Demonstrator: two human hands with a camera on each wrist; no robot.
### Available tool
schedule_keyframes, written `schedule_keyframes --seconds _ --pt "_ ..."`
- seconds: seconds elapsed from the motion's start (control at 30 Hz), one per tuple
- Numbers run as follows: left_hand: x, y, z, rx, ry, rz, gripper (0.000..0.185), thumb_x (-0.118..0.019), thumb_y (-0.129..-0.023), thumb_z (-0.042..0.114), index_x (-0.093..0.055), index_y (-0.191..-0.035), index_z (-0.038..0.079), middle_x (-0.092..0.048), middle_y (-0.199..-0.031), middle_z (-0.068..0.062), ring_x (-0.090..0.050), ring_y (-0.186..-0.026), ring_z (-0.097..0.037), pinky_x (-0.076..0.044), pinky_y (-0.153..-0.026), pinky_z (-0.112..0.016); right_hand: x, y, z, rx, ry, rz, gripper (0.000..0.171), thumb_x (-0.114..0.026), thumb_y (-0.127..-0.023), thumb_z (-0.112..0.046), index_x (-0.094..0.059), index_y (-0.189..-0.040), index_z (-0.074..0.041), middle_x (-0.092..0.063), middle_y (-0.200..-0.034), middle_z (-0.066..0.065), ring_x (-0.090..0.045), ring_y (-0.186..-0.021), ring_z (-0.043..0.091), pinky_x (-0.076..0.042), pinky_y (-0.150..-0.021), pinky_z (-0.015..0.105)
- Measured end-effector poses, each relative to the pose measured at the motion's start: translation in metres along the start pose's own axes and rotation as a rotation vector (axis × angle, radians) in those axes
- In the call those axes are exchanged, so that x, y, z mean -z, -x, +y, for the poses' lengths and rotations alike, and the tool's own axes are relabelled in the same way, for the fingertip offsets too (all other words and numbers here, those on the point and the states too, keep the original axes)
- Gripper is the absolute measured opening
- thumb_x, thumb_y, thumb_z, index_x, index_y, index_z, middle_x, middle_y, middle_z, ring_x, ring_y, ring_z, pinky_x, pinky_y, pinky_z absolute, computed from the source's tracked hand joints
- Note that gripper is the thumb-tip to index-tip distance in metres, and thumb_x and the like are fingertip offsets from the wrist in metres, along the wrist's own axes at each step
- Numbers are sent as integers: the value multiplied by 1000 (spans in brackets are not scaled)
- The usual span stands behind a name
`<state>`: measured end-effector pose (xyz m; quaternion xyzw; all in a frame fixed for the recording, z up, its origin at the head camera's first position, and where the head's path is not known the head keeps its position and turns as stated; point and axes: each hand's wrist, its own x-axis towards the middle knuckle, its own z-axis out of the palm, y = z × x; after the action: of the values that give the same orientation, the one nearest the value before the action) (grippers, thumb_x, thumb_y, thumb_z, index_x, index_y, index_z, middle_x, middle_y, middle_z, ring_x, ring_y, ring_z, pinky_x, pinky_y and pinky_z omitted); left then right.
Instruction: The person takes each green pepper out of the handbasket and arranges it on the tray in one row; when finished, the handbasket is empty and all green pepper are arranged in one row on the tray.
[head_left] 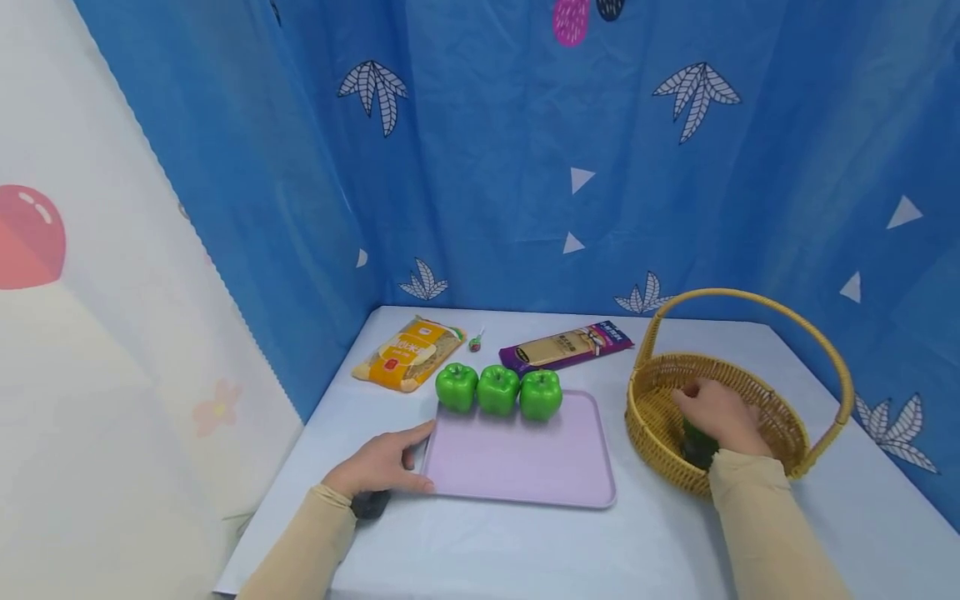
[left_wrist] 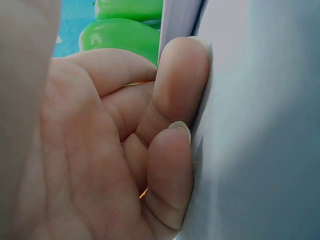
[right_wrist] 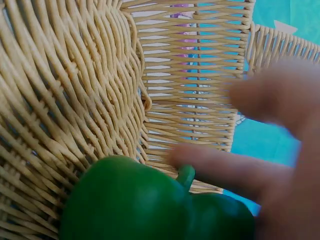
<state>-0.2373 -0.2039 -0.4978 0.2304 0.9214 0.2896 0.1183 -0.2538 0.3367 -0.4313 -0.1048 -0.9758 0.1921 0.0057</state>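
My left hand (head_left: 382, 464) rests at the left edge of a pale purple tray (head_left: 517, 462), thumb and forefinger spread along its rim. In the left wrist view the other fingers (left_wrist: 172, 170) bend loosely against the white tabletop. Three shiny green bell peppers (head_left: 498, 390) stand in a row along the tray's far side. Inside a wicker basket (head_left: 637, 417), my right hand (head_left: 718, 412) hovers by another green bell pepper (right_wrist: 125, 200). Its fingers are apart near the stem and do not close round the pepper, whose lower part is out of frame.
Behind the tray lie a yellow food packet (head_left: 408, 354), a small lollipop (head_left: 476, 342) and a purple noodle packet (head_left: 566, 346). The basket's tall arched handle (head_left: 750, 297) rises above the right hand. A blue curtain (head_left: 487, 167) hangs along the table's back.
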Motion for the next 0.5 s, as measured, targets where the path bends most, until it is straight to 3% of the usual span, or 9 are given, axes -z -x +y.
schedule_keyframes --seconds 0.1,0.23,0.37,0.5 --pt "1 0 0 1 -1 -4 106 -74 -58 66 -30 -146 27 -52 -75 4 -49 -69 -12 -39 -57 -27 -2 -1 1 -4 73 -78 58 -58 -84 -48 -56 -118 0 -55 -111 24 -45 -101 50 -14 -80 76" --pt "1 1 1 8 4 -7 107 -74 -57 66 -29 -146 27 -52 -75 4 -49 -69 -12 -38 -57 -27 -4 -2 2 26 61 -76 46 -62 -85 -30 -56 -118 1 -54 -114 26 -44 -103 52 -12 -79 78" --pt "1 2 2 8 9 -5 107 -75 -58 65 -30 -146 26 -52 -74 4 -49 -68 -12 -38 -57 -27 -6 -4 -2 105 -50 -30 32 -56 -88 -18 -57 -114 2 -56 -110 25 -53 -94 42 -34 -79 65" --pt "2 2 3 5 7 -1 106 -75 -58 65 -30 -146 25 -52 -74 4 -49 -68 -12 -38 -56 -26 -5 0 -9 158 -207 34 29 -51 -92 -20 -56 -114 -2 -52 -114 27 -56 -89 34 -47 -63 41"
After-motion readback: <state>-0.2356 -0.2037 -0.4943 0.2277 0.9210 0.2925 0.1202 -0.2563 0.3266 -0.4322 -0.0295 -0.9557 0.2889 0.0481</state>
